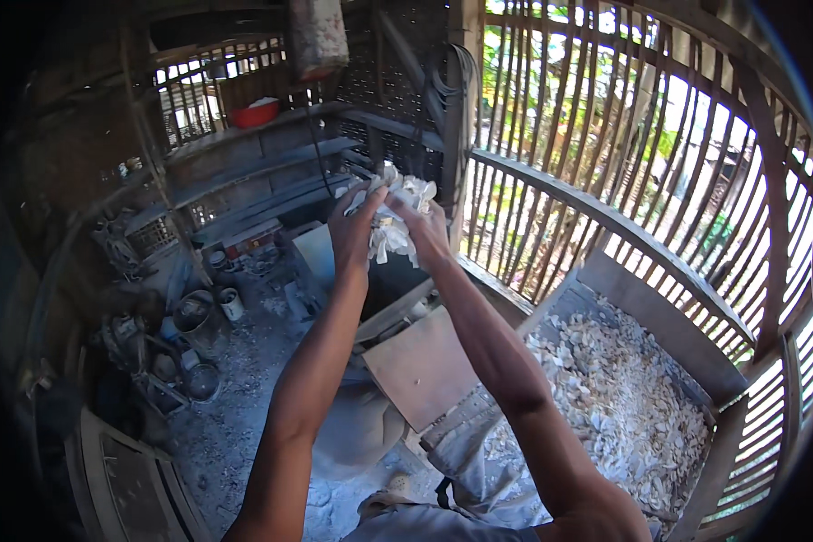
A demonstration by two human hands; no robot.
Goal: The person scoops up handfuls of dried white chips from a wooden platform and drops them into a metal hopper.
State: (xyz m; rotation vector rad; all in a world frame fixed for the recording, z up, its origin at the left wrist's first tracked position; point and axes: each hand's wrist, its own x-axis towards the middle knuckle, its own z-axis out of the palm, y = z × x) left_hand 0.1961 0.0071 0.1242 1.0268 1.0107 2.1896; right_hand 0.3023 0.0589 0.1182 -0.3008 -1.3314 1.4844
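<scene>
head view showed both arms extended forward and upward, meeting at a crumpled white cloth bundle (396, 217) held at arm's length in front of the slatted bamboo wall (605, 135). the left hand (354, 226) gripped the bundle from its left side, fingers curled closed around the fabric, thumb side up. the right hand (425, 228) gripped it from the right, fingers likewise closed into the folds. the bundle sat directly between the two hands, touching both; neither hand was nearer than the other. its long axis ran roughly vertical, with loose ends sticking up above the fingers and a tail hanging down below the palms. whether it was a glove or a rag could not be told at this size. below and to the right of the right forearm lay a wooden bin (686, 343) filled with pale shell-like pieces (623, 397), well apart from the hands. a flat brown board (420, 366) lay under the arms, and a red basin (255, 113) stood on a far shelf.
</scene>
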